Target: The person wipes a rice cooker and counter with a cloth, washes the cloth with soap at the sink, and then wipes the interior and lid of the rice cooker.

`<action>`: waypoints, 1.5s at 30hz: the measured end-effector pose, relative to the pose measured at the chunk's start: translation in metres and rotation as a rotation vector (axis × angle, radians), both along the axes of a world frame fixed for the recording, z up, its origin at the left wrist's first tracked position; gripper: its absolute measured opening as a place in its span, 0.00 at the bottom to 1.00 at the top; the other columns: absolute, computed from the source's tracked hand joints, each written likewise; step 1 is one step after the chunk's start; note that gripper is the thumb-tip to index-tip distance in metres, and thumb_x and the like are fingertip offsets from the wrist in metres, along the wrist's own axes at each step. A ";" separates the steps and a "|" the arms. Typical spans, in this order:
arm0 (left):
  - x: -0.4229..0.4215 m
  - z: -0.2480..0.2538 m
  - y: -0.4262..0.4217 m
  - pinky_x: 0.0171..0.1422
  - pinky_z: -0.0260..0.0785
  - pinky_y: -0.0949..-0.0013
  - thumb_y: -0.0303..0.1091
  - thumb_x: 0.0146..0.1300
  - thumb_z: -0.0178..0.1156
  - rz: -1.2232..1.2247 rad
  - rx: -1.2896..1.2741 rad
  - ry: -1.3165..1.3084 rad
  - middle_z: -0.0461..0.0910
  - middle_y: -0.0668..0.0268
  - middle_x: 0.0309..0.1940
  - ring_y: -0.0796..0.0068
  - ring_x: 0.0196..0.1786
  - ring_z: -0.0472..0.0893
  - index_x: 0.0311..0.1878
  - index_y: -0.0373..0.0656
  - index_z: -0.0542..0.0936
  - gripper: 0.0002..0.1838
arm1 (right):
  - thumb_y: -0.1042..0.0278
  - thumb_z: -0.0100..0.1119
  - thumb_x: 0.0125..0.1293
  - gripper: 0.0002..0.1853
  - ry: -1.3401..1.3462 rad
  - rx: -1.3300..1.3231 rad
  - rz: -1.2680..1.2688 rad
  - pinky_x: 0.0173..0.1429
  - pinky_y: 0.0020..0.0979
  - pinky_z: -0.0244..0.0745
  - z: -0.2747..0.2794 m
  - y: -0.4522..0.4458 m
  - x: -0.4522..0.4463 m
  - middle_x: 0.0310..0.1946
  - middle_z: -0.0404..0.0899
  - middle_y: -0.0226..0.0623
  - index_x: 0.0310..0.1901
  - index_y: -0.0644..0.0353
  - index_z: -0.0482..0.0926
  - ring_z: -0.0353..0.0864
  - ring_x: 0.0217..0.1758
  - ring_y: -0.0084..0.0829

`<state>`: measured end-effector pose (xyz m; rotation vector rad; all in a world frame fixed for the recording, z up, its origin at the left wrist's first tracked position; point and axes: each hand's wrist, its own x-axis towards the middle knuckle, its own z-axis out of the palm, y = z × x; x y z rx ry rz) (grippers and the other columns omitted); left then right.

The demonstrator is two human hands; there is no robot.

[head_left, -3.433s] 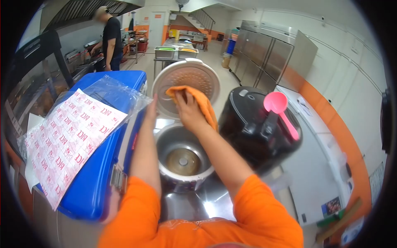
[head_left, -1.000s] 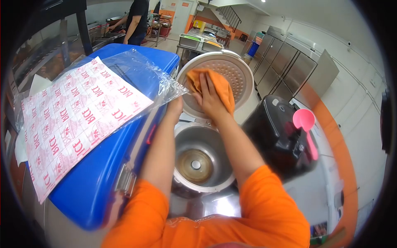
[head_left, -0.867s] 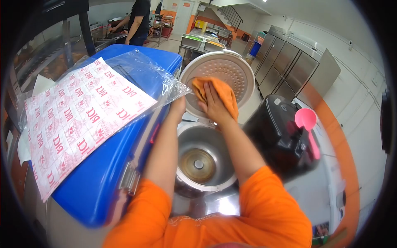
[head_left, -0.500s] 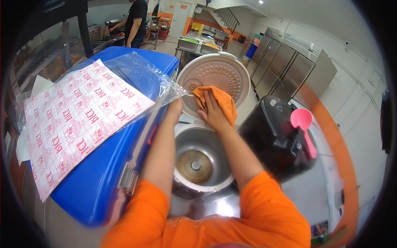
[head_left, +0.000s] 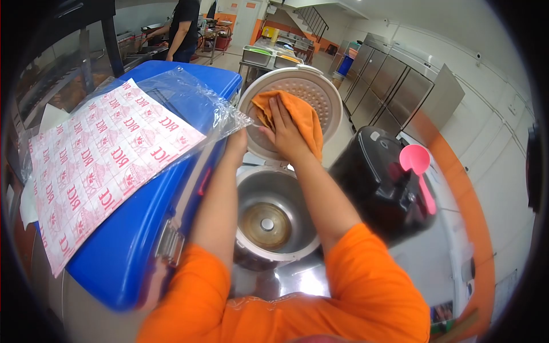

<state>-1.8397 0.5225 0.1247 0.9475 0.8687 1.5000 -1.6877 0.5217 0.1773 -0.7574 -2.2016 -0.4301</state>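
An orange cloth [head_left: 306, 119] lies against the inner face of the raised round lid [head_left: 330, 94], under my right hand [head_left: 284, 132], whose fingers are spread and press it there. Below the lid stands the open cooker [head_left: 243, 244], its metal inside bare with a brownish round plate at the bottom. My left hand [head_left: 237, 142] is at the lid's lower left edge, beside the blue box; its fingers are mostly hidden behind the plastic bag and the lid.
At left, printed paper [head_left: 108, 154] and a clear plastic bag [head_left: 194, 97] lie on a blue box [head_left: 123, 257]. A black cooker [head_left: 366, 177] with a pink ladle [head_left: 416, 159] on top stands at right. Another person [head_left: 183, 28] stands at the far left back.
Over the last half second my right hand and the cloth have moved up and left on the lid, covering its small vent. The whole view has shifted slightly.
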 end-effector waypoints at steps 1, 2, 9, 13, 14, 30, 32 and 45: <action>-0.003 -0.003 0.007 0.66 0.59 0.53 0.75 0.57 0.37 -0.037 -0.015 0.002 0.58 0.56 0.66 0.59 0.65 0.64 0.71 0.45 0.50 0.49 | 0.48 0.57 0.59 0.43 0.017 -0.022 -0.050 0.71 0.43 0.47 -0.002 0.000 0.001 0.68 0.51 0.53 0.69 0.62 0.50 0.50 0.71 0.51; -0.003 -0.008 0.012 0.66 0.59 0.53 0.75 0.57 0.37 -0.040 -0.008 0.014 0.58 0.56 0.66 0.59 0.65 0.64 0.71 0.45 0.50 0.49 | 0.48 0.57 0.60 0.43 -0.005 0.008 -0.087 0.72 0.44 0.44 -0.016 0.001 0.009 0.69 0.46 0.55 0.70 0.60 0.48 0.47 0.71 0.53; 0.003 0.002 -0.001 0.67 0.56 0.52 0.75 0.57 0.36 0.085 0.033 0.067 0.58 0.54 0.66 0.57 0.66 0.63 0.70 0.41 0.51 0.50 | 0.50 0.59 0.57 0.48 0.406 -0.011 -0.385 0.72 0.44 0.43 0.020 -0.007 -0.022 0.70 0.39 0.57 0.70 0.63 0.42 0.42 0.73 0.54; -0.001 -0.023 0.026 0.67 0.57 0.52 0.75 0.57 0.36 0.095 0.016 0.088 0.59 0.53 0.66 0.57 0.66 0.63 0.70 0.40 0.51 0.51 | 0.52 0.60 0.57 0.48 0.084 -0.174 0.004 0.72 0.43 0.44 -0.007 0.004 0.007 0.71 0.36 0.56 0.70 0.63 0.41 0.40 0.73 0.54; -0.002 -0.026 0.028 0.67 0.57 0.52 0.75 0.57 0.36 0.104 0.027 0.110 0.59 0.53 0.66 0.57 0.66 0.63 0.70 0.39 0.51 0.51 | 0.54 0.60 0.58 0.47 0.134 -0.244 0.027 0.72 0.42 0.44 -0.011 0.006 0.021 0.71 0.36 0.56 0.70 0.63 0.41 0.39 0.73 0.53; -0.002 -0.001 0.005 0.65 0.59 0.56 0.74 0.58 0.37 0.035 -0.014 0.005 0.61 0.52 0.64 0.57 0.64 0.65 0.69 0.38 0.52 0.50 | 0.53 0.60 0.58 0.46 0.204 0.028 -0.005 0.74 0.41 0.40 0.035 0.006 -0.012 0.70 0.41 0.54 0.69 0.65 0.43 0.40 0.73 0.52; 0.000 0.005 -0.005 0.65 0.59 0.56 0.73 0.58 0.37 0.040 -0.034 0.026 0.61 0.52 0.65 0.57 0.65 0.65 0.69 0.39 0.52 0.49 | 0.53 0.60 0.58 0.46 0.159 -0.025 -0.031 0.73 0.42 0.41 0.013 0.003 0.001 0.70 0.41 0.54 0.69 0.65 0.44 0.41 0.73 0.53; 0.000 0.000 0.006 0.63 0.62 0.57 0.69 0.63 0.35 0.061 0.055 0.053 0.57 0.54 0.66 0.61 0.66 0.63 0.70 0.41 0.50 0.44 | 0.49 0.61 0.56 0.44 0.017 0.129 -0.212 0.71 0.51 0.45 -0.009 0.002 0.022 0.67 0.41 0.53 0.70 0.53 0.50 0.42 0.70 0.59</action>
